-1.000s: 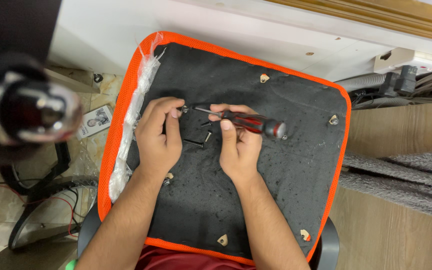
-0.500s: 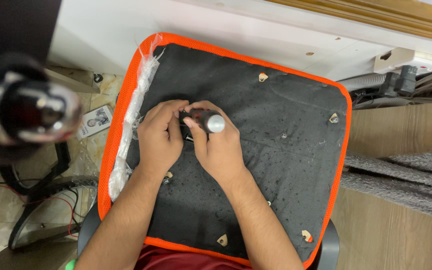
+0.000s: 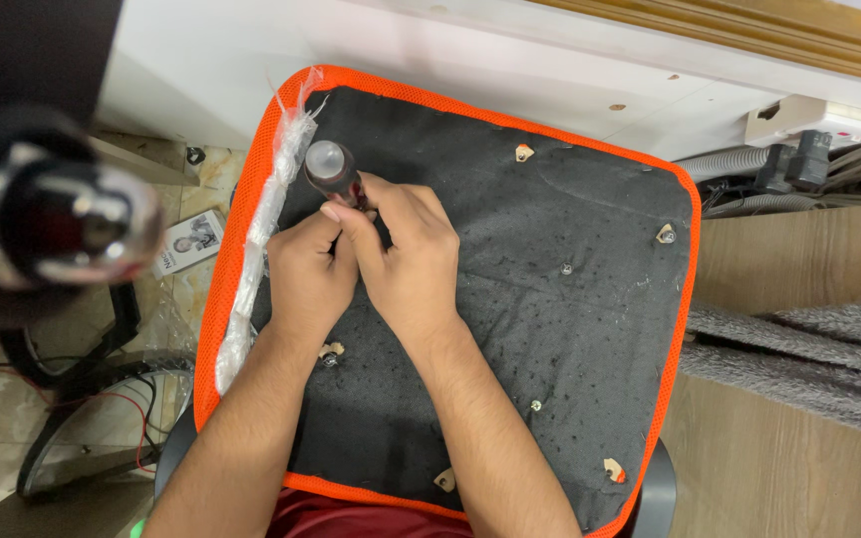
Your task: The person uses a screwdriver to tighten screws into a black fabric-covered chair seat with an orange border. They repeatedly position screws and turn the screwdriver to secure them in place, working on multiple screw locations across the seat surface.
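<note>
— What is the setting?
— A tiled floor with a white board along the top, and an upturned chair seat [image 3: 550, 329] across the middle: black fabric underside, orange mesh edge, a strip of clear plastic wrap [image 3: 261, 249] along its left side.

— Where are the hands?
— Both are close together on the upper left of the black fabric. The right hand [image 3: 406, 264] is wrapped around a screwdriver [image 3: 331, 171], whose dark handle with a clear rounded end sticks up towards the camera. The left hand [image 3: 309, 279] is curled beside it, fingertips touching at the tool's shaft; what it pinches there I cannot tell.

— Anything else nearby?
— Small screw holes dot the fabric, and a blurred metal chair column [image 3: 62, 224] looms at left.
</note>
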